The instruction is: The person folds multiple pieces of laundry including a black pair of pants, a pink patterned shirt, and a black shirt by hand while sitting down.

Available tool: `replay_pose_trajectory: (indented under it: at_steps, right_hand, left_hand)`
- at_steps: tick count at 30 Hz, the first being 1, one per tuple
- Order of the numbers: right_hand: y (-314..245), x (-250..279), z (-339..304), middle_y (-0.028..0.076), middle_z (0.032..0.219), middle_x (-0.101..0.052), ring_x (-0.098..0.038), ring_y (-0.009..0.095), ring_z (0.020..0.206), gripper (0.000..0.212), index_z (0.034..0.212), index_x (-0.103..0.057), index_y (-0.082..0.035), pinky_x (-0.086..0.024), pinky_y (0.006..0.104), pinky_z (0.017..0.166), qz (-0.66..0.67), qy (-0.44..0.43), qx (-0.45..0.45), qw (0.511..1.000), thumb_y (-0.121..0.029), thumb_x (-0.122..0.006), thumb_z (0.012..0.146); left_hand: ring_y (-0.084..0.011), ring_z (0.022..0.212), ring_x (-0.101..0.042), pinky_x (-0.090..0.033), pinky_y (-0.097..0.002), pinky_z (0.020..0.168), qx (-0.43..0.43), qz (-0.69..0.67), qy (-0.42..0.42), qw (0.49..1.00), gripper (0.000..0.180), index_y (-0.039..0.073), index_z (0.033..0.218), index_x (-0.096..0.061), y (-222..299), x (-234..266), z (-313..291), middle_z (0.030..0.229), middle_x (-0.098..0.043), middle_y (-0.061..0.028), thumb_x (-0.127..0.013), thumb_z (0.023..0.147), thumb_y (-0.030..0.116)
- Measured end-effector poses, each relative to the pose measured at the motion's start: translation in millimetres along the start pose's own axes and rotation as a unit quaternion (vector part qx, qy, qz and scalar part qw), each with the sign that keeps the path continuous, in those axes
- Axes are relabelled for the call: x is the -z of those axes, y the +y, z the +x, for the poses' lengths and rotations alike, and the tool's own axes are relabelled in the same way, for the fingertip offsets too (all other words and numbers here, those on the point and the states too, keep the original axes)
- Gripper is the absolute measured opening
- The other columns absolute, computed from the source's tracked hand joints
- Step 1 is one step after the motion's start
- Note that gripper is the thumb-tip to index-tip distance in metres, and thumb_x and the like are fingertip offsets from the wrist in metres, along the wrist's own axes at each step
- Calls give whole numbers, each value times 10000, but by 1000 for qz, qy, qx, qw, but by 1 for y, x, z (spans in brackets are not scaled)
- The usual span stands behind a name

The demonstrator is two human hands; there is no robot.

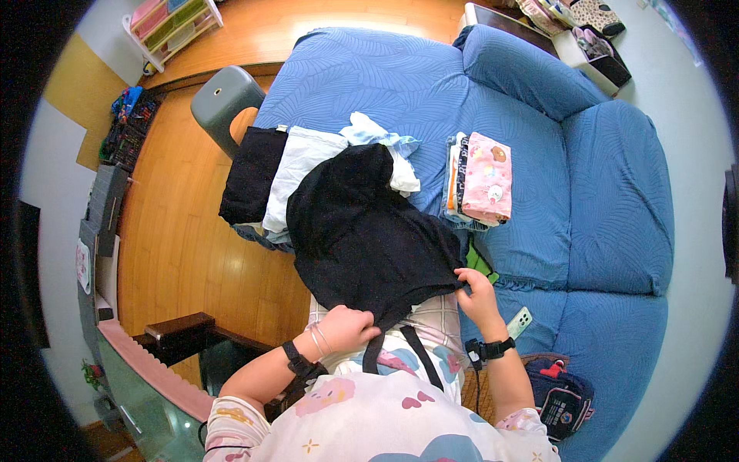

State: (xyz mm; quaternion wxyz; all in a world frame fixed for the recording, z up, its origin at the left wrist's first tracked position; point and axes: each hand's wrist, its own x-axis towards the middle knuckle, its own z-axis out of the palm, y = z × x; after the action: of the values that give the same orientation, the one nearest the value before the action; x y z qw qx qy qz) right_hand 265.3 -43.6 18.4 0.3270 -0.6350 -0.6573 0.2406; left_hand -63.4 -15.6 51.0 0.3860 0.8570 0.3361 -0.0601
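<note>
A black garment [369,231], apparently a top, lies spread from the sofa's edge down over my lap. My left hand [348,329] is closed on its lower left corner. At the lower right corner, my right hand [479,294] pinches the edge between thumb and fingers. Beyond the garment, partly under it, lie light blue folded clothes [304,158] and a crumpled white and pale blue cloth [385,138]. A folded black garment [252,173] sits at their left. To the right stands a stack of folded clothes with a pink patterned one [489,177] on top.
The blue-covered sofa [377,65] stretches ahead and to the right. A pale green phone [519,322] and a dark blue bag [566,404] lie on it near my right arm. A grey stool [227,104] stands at the left, on the wooden floor [181,223]. A glass-topped table [146,393] is at lower left.
</note>
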Motion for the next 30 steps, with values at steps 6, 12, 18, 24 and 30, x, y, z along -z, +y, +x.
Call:
replay_pose_trajectory:
  at_steps: [6,12,18,24,30]
  right_hand:
    - [-9,-1,0,150,1069,-668,-628,337,959,223,902,-506,-34,-484,384,857,59,55,1,997,2,-631,721]
    - [-29,2,26,140,1010,-662,-627,267,922,167,930,-510,-31,-478,334,840,152,154,20,976,37,-587,798]
    - [-25,5,36,22,893,-535,-501,89,772,102,967,-501,-51,-430,234,713,260,213,-54,940,28,-504,902]
    - [-26,12,37,-18,819,-463,-432,54,701,129,958,-505,-60,-375,214,617,247,173,-78,950,38,-523,875]
    - [-11,12,25,5,761,-475,-463,86,701,123,912,-524,-35,-407,239,631,225,181,-104,952,28,-511,807]
  left_hand:
    - [-312,743,-677,-519,-427,684,79,111,-50,989,254,44,860,-620,13,4,9,755,-678,-141,-632,855,297]
    - [-305,761,-658,-514,-431,678,29,133,-7,991,211,76,839,-636,7,1,4,809,-657,-118,-640,833,287]
    - [-306,745,-638,-502,-419,685,90,55,114,988,232,79,790,-634,-2,5,0,789,-635,-110,-667,809,307]
    - [-319,700,-629,-457,-443,630,110,187,137,966,347,81,692,-601,-22,19,-7,701,-635,-114,-733,740,399]
    - [-302,680,-580,-418,-429,675,152,167,292,929,349,86,659,-591,-53,59,-22,692,-597,-102,-767,701,384]
